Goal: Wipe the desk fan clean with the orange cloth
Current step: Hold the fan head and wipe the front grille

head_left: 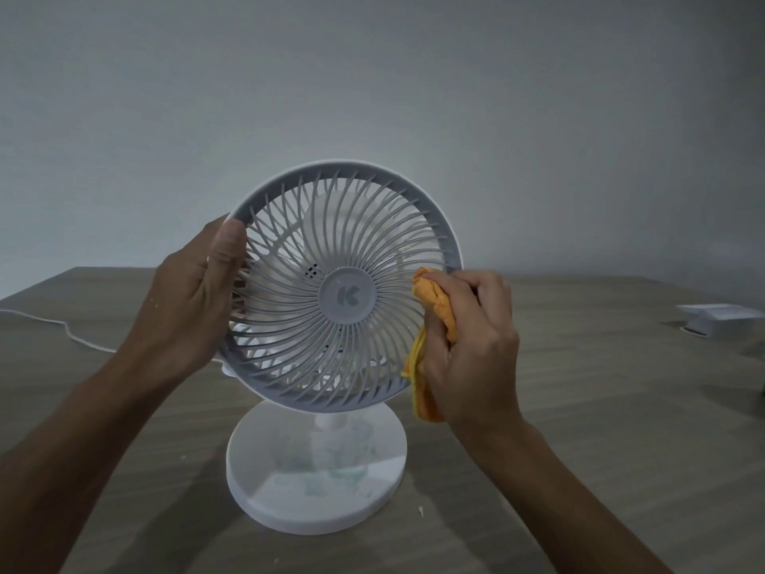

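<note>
Wood-grain tabletop (579, 428), frame centre: round white plastic desk fan (347, 298); left hand (194, 300) grips grille rim w/ thumb; right hand (476, 345) fingers curled round bunched orange cloth (434, 308), touching grille's right edge.

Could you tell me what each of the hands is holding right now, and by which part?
The left hand grips the desk fan by the left rim of its grille. The right hand holds the bunched orange cloth against the grille's right rim.

Plain room, wooden table (579, 408), bare grey wall (372, 76), white cable (62, 329)
</note>
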